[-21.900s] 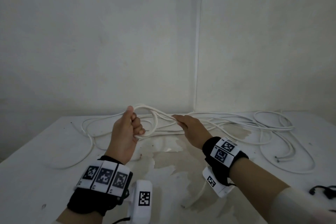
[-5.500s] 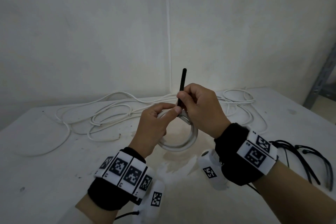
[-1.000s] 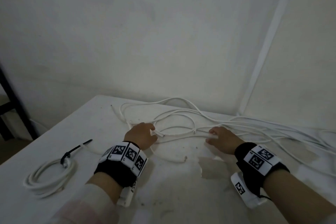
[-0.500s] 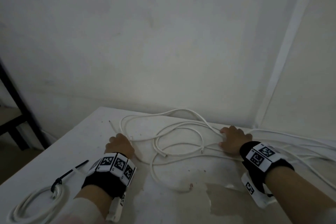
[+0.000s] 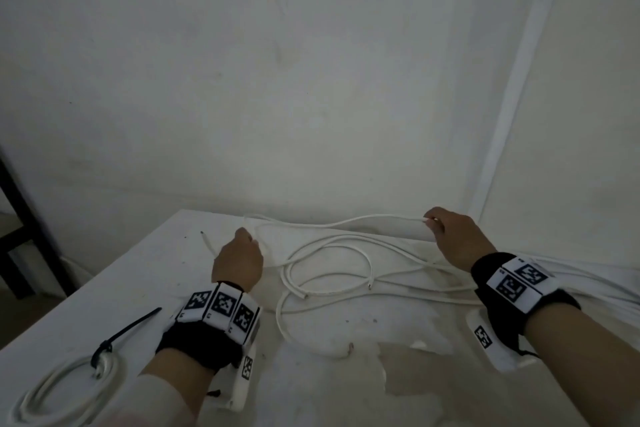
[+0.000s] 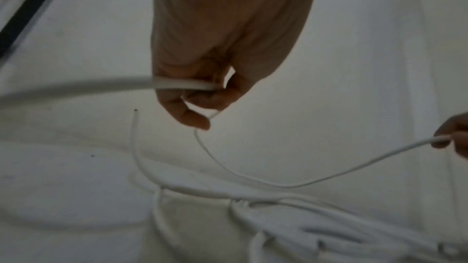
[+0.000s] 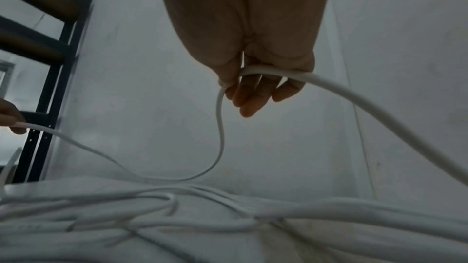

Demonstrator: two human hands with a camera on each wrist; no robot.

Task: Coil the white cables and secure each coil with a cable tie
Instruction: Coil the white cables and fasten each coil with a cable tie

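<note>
A white cable (image 5: 346,221) hangs in a shallow sag between my two hands above the white table (image 5: 156,274). My left hand (image 5: 239,258) grips one part of it near the table's far left; in the left wrist view the cable (image 6: 182,85) crosses under its curled fingers (image 6: 192,115). My right hand (image 5: 457,239) is raised near the wall and grips the same cable (image 7: 278,73). More loose white cables (image 5: 332,274) lie looped on the table between and below the hands. A finished coil (image 5: 59,392) bound with a black cable tie (image 5: 117,336) lies at the front left.
White walls meet in a corner (image 5: 509,114) behind the table. A dark metal shelf frame (image 5: 20,218) stands past the table's left edge. A thick run of white cables (image 5: 595,284) trails off to the right. The tabletop has a stained, peeling patch (image 5: 433,378) in front.
Both hands have lifted off the table with the cable gripped between them; the right hand rose and moved right toward the wall. The view has shifted slightly, showing more of the tied coil.
</note>
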